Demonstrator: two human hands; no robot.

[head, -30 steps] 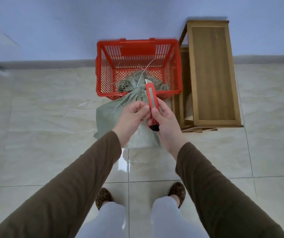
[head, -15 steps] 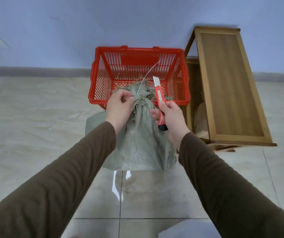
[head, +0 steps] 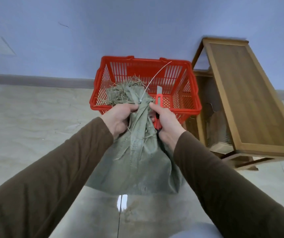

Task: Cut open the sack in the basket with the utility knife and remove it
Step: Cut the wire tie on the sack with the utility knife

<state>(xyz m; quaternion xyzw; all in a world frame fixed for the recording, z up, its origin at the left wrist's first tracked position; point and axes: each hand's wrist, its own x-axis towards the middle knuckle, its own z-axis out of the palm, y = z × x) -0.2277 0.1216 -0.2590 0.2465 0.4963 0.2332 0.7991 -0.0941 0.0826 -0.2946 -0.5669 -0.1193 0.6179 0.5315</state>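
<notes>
A person in brown long sleeves leans over a grey-green woven plastic sack, both hands at its bunched neck. The left hand clenches a fistful of the gathered fabric just under the tie, its grip closed on the sack. The right hand is wrapped around a red plastic utility knife and at the same time has its thumb laid against the sack's neck; the knife's handle stands upright beside the fabric, and its short pale blade pokes up in front of the basket's inner wall. A thin white cable tie cinches the neck and arcs up to the right. Frayed strands fan out from the sack's open top, which overlaps the near rim of a red slatted plastic shopping basket. The body of the sack hangs in front of the basket, outside it, above the pale tiled floor. The basket sits on the floor against a bluish wall. Just to the basket's right stands a wooden side table with a lower shelf.
</notes>
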